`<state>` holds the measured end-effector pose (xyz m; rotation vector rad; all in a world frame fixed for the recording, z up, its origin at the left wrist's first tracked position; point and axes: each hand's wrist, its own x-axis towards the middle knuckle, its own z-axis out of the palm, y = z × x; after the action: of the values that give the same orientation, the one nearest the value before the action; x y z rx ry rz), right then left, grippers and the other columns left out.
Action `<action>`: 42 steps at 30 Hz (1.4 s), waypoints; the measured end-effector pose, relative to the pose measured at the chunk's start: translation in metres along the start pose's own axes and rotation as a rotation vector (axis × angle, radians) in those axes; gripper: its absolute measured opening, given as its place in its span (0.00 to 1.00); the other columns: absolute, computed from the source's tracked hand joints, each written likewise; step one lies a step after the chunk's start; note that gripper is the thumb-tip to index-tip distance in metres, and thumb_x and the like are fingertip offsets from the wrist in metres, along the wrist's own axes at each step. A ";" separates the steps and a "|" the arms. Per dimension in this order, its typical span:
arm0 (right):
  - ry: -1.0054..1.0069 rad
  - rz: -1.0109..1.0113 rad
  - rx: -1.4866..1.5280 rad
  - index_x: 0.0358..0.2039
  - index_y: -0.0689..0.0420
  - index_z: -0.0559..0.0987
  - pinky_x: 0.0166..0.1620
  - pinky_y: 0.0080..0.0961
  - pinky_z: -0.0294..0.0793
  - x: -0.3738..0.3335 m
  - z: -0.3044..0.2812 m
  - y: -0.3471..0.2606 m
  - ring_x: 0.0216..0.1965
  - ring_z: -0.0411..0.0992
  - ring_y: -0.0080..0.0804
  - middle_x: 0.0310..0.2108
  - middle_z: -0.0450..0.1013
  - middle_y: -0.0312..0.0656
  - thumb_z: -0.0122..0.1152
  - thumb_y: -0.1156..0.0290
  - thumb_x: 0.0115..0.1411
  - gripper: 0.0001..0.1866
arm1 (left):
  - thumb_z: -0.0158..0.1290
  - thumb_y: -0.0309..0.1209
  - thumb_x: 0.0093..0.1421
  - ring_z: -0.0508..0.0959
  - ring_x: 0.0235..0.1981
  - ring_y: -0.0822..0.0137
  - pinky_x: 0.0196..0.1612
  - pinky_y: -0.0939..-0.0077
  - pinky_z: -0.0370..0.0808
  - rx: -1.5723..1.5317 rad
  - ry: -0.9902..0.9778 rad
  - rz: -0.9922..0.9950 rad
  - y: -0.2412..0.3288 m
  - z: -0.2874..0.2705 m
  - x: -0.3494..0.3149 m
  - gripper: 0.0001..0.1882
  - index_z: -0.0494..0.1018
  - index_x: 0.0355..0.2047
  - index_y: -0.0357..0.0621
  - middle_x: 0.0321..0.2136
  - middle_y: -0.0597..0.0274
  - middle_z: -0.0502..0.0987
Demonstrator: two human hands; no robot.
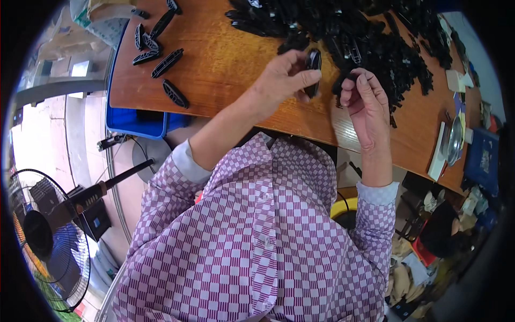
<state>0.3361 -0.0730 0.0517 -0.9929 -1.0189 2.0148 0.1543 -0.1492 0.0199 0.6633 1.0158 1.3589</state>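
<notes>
My left hand (287,78) is closed on a glossy black oblong plastic piece (314,59), held upright between thumb and fingers above the table's near part. To its right, my right hand (367,104) is raised with thumb and fingertips pinched together. Whatever sits in that pinch, if anything, is too small to make out. Right behind both hands spreads a large heap of black plastic parts (370,43). At the left of the wooden table (214,53) lie several similar oblong pieces (167,63), some showing a ribbed grey inner side.
Under the table's left edge stands a blue bin (137,123). A black fan (48,236) is at the lower left. On the right are a clear round dish (455,140) and a blue bag (483,161). A yellow bucket (343,208) sits beneath the table.
</notes>
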 end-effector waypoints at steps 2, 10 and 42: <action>-0.058 -0.010 0.002 0.41 0.59 0.74 0.35 0.19 0.69 -0.001 0.008 0.004 0.29 0.70 0.22 0.32 0.73 0.38 0.54 0.70 0.63 0.08 | 0.58 0.34 0.58 0.78 0.28 0.71 0.26 0.82 0.74 -0.080 0.019 -0.030 -0.003 -0.002 -0.010 0.18 0.65 0.41 0.37 0.29 0.61 0.76; 0.039 -0.566 -0.752 0.39 0.64 0.73 0.44 0.23 0.74 -0.020 0.049 0.023 0.40 0.75 0.30 0.36 0.76 0.43 0.54 0.83 0.59 0.07 | 0.51 0.37 0.63 0.79 0.37 0.68 0.31 0.81 0.75 -0.200 0.035 -0.105 0.001 -0.008 -0.039 0.16 0.65 0.47 0.42 0.38 0.59 0.77; 0.243 -0.995 -1.147 0.34 0.63 0.76 0.36 0.23 0.76 -0.033 0.024 0.047 0.35 0.76 0.34 0.36 0.77 0.46 0.60 0.84 0.53 0.07 | 0.42 0.27 0.67 0.75 0.45 0.64 0.42 0.65 0.79 -0.392 0.037 -0.101 -0.029 0.041 -0.036 0.21 0.55 0.59 0.49 0.47 0.59 0.69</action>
<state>0.3223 -0.1306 0.0322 -0.8833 -2.0320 0.4020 0.2064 -0.1818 0.0202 0.2912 0.7693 1.4325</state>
